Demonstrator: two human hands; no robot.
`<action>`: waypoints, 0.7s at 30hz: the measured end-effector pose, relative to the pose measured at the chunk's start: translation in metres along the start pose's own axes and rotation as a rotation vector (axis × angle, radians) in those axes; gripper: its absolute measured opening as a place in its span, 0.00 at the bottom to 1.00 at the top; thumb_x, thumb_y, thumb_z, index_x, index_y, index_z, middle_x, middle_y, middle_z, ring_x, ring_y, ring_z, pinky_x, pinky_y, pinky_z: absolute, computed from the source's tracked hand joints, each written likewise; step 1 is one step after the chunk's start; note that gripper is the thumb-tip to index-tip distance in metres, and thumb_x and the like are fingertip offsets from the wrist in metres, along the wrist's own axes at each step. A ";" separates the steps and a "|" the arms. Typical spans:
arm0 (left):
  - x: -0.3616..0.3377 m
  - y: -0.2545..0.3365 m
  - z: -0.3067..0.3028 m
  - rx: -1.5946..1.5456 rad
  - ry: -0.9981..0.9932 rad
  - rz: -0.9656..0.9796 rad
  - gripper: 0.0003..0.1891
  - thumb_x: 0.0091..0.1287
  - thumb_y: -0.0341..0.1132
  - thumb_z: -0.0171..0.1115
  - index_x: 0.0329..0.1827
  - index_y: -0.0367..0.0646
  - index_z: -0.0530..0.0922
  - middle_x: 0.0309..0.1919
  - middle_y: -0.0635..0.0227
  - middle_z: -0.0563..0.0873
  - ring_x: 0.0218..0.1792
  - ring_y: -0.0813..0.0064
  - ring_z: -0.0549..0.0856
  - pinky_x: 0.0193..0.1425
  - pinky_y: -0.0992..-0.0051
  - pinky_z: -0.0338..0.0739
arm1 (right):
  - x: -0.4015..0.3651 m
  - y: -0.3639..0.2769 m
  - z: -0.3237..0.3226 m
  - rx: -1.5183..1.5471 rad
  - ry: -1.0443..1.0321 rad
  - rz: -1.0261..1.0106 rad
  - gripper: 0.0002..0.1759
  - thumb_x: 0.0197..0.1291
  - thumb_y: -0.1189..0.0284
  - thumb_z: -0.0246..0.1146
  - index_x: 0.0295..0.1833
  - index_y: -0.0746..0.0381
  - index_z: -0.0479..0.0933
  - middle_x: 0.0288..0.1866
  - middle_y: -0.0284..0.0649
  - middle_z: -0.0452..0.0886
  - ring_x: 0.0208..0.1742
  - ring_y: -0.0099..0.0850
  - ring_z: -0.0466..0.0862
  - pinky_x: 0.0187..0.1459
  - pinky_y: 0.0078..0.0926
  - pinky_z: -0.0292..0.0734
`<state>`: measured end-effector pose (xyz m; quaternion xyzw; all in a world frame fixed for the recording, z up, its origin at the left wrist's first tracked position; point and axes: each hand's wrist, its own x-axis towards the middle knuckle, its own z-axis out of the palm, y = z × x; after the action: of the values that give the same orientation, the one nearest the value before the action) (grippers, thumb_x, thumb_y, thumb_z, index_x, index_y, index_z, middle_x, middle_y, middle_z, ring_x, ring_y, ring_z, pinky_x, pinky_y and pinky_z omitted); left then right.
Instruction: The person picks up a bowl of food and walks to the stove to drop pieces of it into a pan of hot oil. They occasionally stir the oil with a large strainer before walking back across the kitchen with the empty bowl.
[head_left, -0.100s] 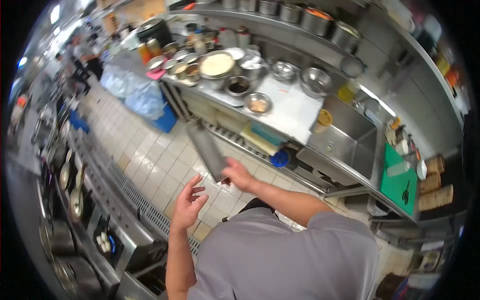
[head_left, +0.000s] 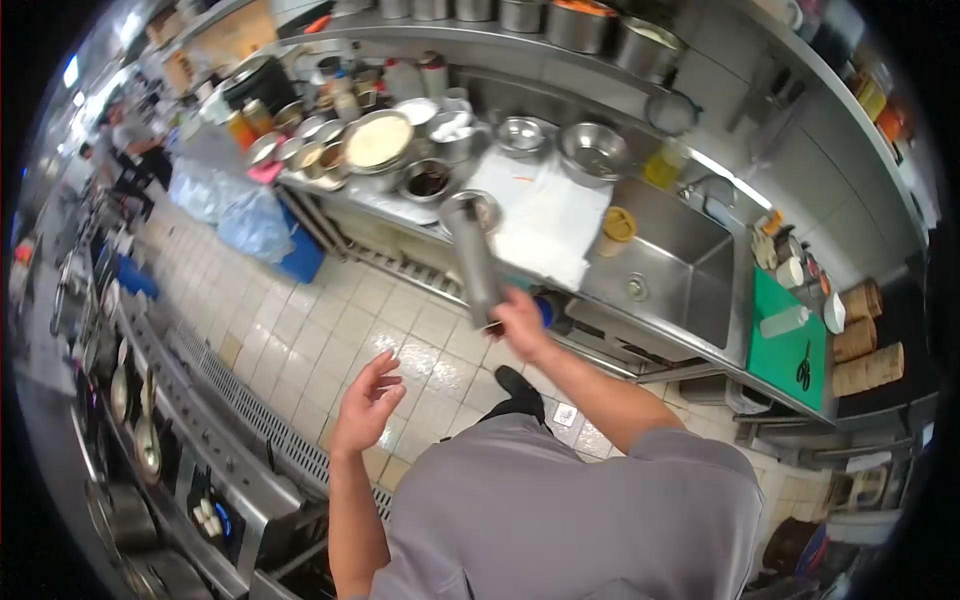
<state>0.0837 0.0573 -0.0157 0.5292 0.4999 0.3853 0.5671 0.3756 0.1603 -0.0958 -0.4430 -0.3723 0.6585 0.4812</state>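
Note:
My right hand (head_left: pixel 522 322) grips the near end of a long, narrow grey metal tray (head_left: pixel 474 265). The tray is tilted and points away from me, its far end overlapping a steel bowl (head_left: pixel 487 207) at the counter's front edge. My left hand (head_left: pixel 366 405) hangs over the tiled floor with nothing in it, thumb and fingers apart. Ahead of the tray, the counter carries a bowl of dark sauce (head_left: pixel 427 179) and a wide pan with pale yellow contents (head_left: pixel 379 140).
Right of a white sheet (head_left: pixel 545 235) lies a steel sink (head_left: pixel 685 280), then a green board (head_left: pixel 785 335) with scissors (head_left: pixel 804 366). On my left runs a stove with a lit burner (head_left: pixel 220 515). A blue bin with plastic bags (head_left: pixel 255 225) stands by the counter. People (head_left: pixel 135 140) are farther back.
My right hand and the metal tray have moved right and up, and the tray now overlaps the steel bowl. The view has shifted slightly; a shoe shows on the floor.

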 end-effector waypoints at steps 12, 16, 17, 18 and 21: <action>0.013 -0.272 0.023 0.575 0.139 -0.876 0.26 0.72 0.42 0.62 0.70 0.39 0.74 0.47 0.57 0.86 0.42 0.68 0.87 0.41 0.72 0.82 | 0.129 0.106 -0.559 0.405 0.823 0.509 0.11 0.69 0.63 0.56 0.49 0.56 0.77 0.34 0.40 0.80 0.24 0.34 0.80 0.19 0.24 0.73; -0.053 -0.255 0.001 0.466 0.259 -1.165 0.24 0.74 0.43 0.60 0.68 0.41 0.75 0.49 0.58 0.86 0.43 0.64 0.87 0.40 0.68 0.83 | 0.131 0.109 -0.541 0.301 0.753 0.720 0.10 0.70 0.64 0.54 0.51 0.53 0.77 0.39 0.40 0.81 0.31 0.36 0.82 0.24 0.28 0.80; -0.065 -0.236 0.004 0.289 0.412 -1.218 0.23 0.74 0.43 0.59 0.68 0.42 0.75 0.50 0.59 0.85 0.44 0.63 0.87 0.40 0.65 0.83 | 0.137 0.117 -0.534 0.293 0.729 0.731 0.10 0.70 0.64 0.54 0.51 0.53 0.77 0.39 0.40 0.81 0.31 0.36 0.82 0.24 0.28 0.80; -0.071 -0.225 0.009 0.104 0.560 -1.257 0.23 0.74 0.43 0.58 0.68 0.42 0.75 0.51 0.60 0.85 0.45 0.62 0.87 0.40 0.62 0.83 | 0.142 0.127 -0.531 0.278 0.779 0.702 0.13 0.67 0.62 0.58 0.53 0.54 0.77 0.45 0.41 0.81 0.38 0.39 0.82 0.29 0.31 0.83; -0.082 -0.238 0.001 -0.036 0.731 -1.210 0.24 0.74 0.43 0.58 0.70 0.44 0.74 0.53 0.61 0.84 0.46 0.60 0.86 0.42 0.59 0.82 | 0.154 0.128 -0.518 0.193 0.842 0.683 0.19 0.63 0.58 0.64 0.57 0.53 0.77 0.52 0.42 0.81 0.44 0.41 0.83 0.35 0.33 0.85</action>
<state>0.0462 -0.0565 -0.2370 -0.0141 0.8581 0.1638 0.4865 0.8023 0.3087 -0.4187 -0.7178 0.0793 0.5743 0.3856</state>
